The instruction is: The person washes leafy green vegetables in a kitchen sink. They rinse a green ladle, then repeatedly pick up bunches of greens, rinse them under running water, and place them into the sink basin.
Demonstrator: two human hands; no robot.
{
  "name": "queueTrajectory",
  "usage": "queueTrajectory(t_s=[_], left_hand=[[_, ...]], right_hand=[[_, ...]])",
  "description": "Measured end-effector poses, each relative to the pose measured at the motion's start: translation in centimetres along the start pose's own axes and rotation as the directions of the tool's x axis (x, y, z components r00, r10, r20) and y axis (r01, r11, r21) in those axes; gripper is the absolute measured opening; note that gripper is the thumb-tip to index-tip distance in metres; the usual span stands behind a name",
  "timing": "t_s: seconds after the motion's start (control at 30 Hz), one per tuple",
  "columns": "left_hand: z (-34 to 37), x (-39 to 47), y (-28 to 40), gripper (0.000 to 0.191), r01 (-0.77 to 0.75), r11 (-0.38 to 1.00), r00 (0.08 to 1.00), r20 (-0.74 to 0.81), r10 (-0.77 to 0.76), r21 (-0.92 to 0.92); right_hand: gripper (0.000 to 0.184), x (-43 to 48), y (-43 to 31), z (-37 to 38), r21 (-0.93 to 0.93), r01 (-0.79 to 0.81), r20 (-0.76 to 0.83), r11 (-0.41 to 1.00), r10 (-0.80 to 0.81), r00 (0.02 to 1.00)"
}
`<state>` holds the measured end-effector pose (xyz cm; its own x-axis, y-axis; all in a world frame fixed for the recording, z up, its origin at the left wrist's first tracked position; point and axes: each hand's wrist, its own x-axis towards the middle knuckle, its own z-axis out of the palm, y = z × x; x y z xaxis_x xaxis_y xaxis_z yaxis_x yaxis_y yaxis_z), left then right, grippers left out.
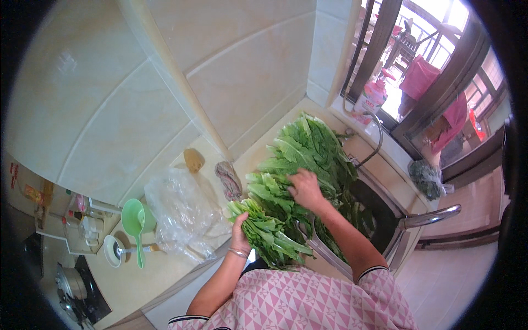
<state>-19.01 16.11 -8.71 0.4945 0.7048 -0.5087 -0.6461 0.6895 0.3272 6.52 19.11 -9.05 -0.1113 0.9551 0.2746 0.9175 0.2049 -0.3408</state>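
A bunch of green leafy stalks is gripped in my left hand, close in front of my body, its cut ends pointing up and left. My right hand reaches over a large pile of leafy greens heaped on the counter by the sink; its fingertips touch or hover just above the leaves, and whether they pinch one cannot be made out. More leaves hang over the edge into the sink basin.
Left of the greens lie a rolled cloth, a brown lump and a clear plastic bag. Farther left are a green ladle and a small bowl. A chrome faucet and a pump bottle stand right.
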Motion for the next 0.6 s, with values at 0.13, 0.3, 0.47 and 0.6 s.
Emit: queueTrajectory(t_s=[0.13,0.3,0.47,0.6], left_hand=[[-0.2,0.4,-0.3,0.045,-0.009,1.0,0.998,-0.065,0.01,0.009],[-0.6,0.6,-0.4,0.044,-0.033,0.999,0.997,-0.064,0.034,0.012],[-0.9,0.6,-0.3,0.043,-0.024,1.0,0.995,-0.095,0.025,0.015],[-1.0,0.7,-0.4,0.043,-0.032,0.999,0.998,-0.052,0.032,0.011]], right_hand=[[0.033,-1.8,-2.8,0.8,0.313,0.023,-0.007,0.95,-0.022,1.0],[0.031,1.3,-0.2,-1.5,0.288,-0.04,-0.023,0.957,0.049,0.999],[0.036,3.9,3.9,-2.1,-0.042,-0.274,-0.296,0.961,0.25,0.922],[0.03,3.8,5.5,-2.0,0.068,-0.351,-0.149,0.934,0.358,0.922]])
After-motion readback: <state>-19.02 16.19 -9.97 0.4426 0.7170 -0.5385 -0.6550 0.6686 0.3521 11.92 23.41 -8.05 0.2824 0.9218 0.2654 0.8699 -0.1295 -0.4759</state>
